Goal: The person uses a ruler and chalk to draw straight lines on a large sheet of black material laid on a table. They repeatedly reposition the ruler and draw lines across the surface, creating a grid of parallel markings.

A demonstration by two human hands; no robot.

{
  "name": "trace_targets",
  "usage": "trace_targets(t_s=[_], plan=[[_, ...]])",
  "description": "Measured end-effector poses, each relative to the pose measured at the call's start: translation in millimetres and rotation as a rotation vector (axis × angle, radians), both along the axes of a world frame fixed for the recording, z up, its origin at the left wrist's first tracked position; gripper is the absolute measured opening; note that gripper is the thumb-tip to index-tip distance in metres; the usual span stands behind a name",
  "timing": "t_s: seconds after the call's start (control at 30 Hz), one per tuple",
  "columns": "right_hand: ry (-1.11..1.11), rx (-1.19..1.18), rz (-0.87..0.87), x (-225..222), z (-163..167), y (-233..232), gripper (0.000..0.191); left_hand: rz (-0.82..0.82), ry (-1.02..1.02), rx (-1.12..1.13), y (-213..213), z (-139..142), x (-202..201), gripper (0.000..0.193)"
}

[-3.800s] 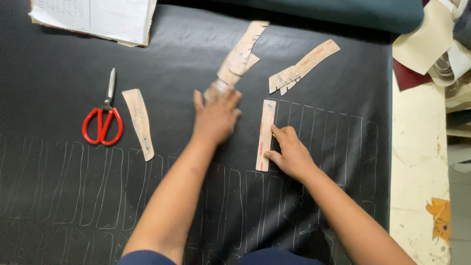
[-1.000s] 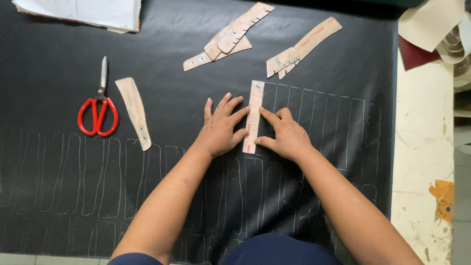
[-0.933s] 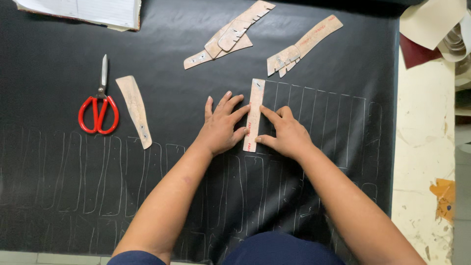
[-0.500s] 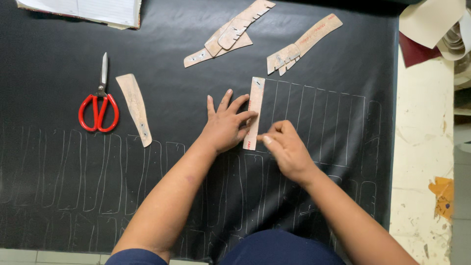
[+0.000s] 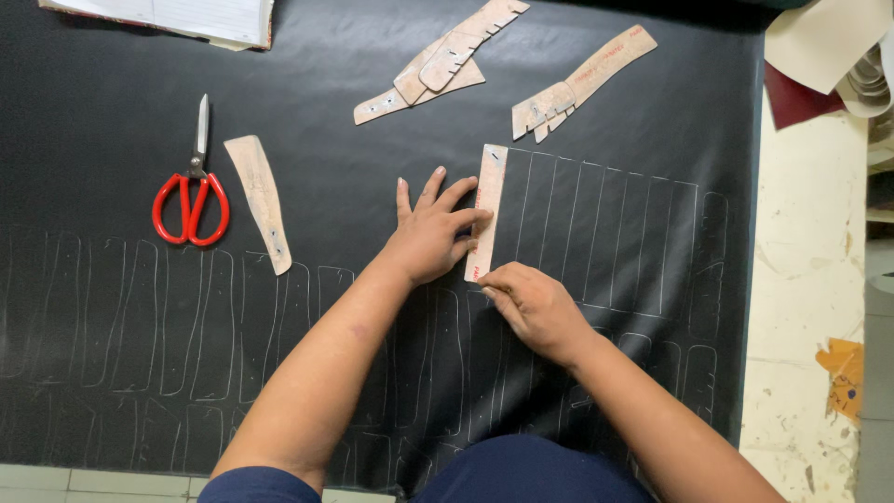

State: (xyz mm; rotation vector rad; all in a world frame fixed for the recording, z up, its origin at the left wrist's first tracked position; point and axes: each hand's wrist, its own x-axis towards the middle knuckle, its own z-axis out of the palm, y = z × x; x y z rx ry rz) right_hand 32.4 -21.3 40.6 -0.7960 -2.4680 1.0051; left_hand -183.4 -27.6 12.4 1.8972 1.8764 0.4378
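Pinning a narrow cardboard template (image 5: pixel 486 210) flat on the black sheet (image 5: pixel 112 373) near its middle, the left hand (image 5: pixel 430 233) spreads wide to steady it while the right hand (image 5: pixel 533 307), fingers pinched together, traces at its lower end.

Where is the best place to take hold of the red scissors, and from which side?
Probably by the two red loop handles of the red scissors, coming from below, nearest the person. They lie flat, closed, blades pointing away toward the far edge, apart from the curved template.
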Motion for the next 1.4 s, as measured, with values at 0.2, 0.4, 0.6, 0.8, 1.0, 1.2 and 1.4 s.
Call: trace_targets(t_s=[0.2,0.4,0.6,0.8,1.0,1.2,1.4], plan=[[0.071,0.279,-0.118,3.4,31.3,5.3,0.011,-0.038,0.126,0.193,-3.5,-22.8,14.6,0.036],[0.118,0.256,0.008,-19.9,44.9,49.6,0.012,0.048,0.389,-0.128,11.5,-61.0,120.8,0.050],[-0.282,0.146,0.141,-47.3,21.9,59.0,0.018,-0.060,0.705,-0.044,17.7,-91.1,161.1,0.065],[-0.266,0.164,0.179,-50.3,12.6,58.5,0.019,0.024,0.568,-0.063,15.7,-104.0,166.5,0.063],[-0.336,0.293,0.152,-56.4,12.8,70.9,0.020,-0.133,0.495,-0.185,23.6,-93.5,149.9,0.057],[-0.191,0.428,-0.044,-77.1,14.5,136.2,0.020,0.254,0.421,0.019,39.8,-83.0,137.4,0.063],[-0.114,0.321,-0.165,-82.2,10.6,161.7,0.017,0.357,0.598,0.302,27.8,-79.7,136.0,0.071]])
